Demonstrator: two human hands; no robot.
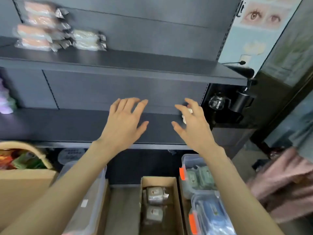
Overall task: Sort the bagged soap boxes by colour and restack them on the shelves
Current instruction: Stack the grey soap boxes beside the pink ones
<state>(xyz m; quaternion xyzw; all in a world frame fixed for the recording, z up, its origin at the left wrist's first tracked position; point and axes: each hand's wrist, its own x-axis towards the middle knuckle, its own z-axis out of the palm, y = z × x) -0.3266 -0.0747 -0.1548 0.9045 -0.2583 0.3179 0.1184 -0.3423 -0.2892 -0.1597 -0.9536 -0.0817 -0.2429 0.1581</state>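
Spanning the far side, the dark shelves (pixel 118 65) carry pink bagged soap boxes (pixel 36 28) stacked top left beside a white stack (pixel 88 39). Nearer lie a cardboard box (pixel 174 182) of grey packs (pixel 155 195) and, right, a clear bin (pixel 186 160) holding green ones (pixel 200 177). Over the middle shelf the left hand (pixel 124 122) and right hand (pixel 191 123) hover with fingers spread, holding nothing.

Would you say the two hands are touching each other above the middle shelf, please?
Apart. The head view shows dark shelf between the left hand and right hand.
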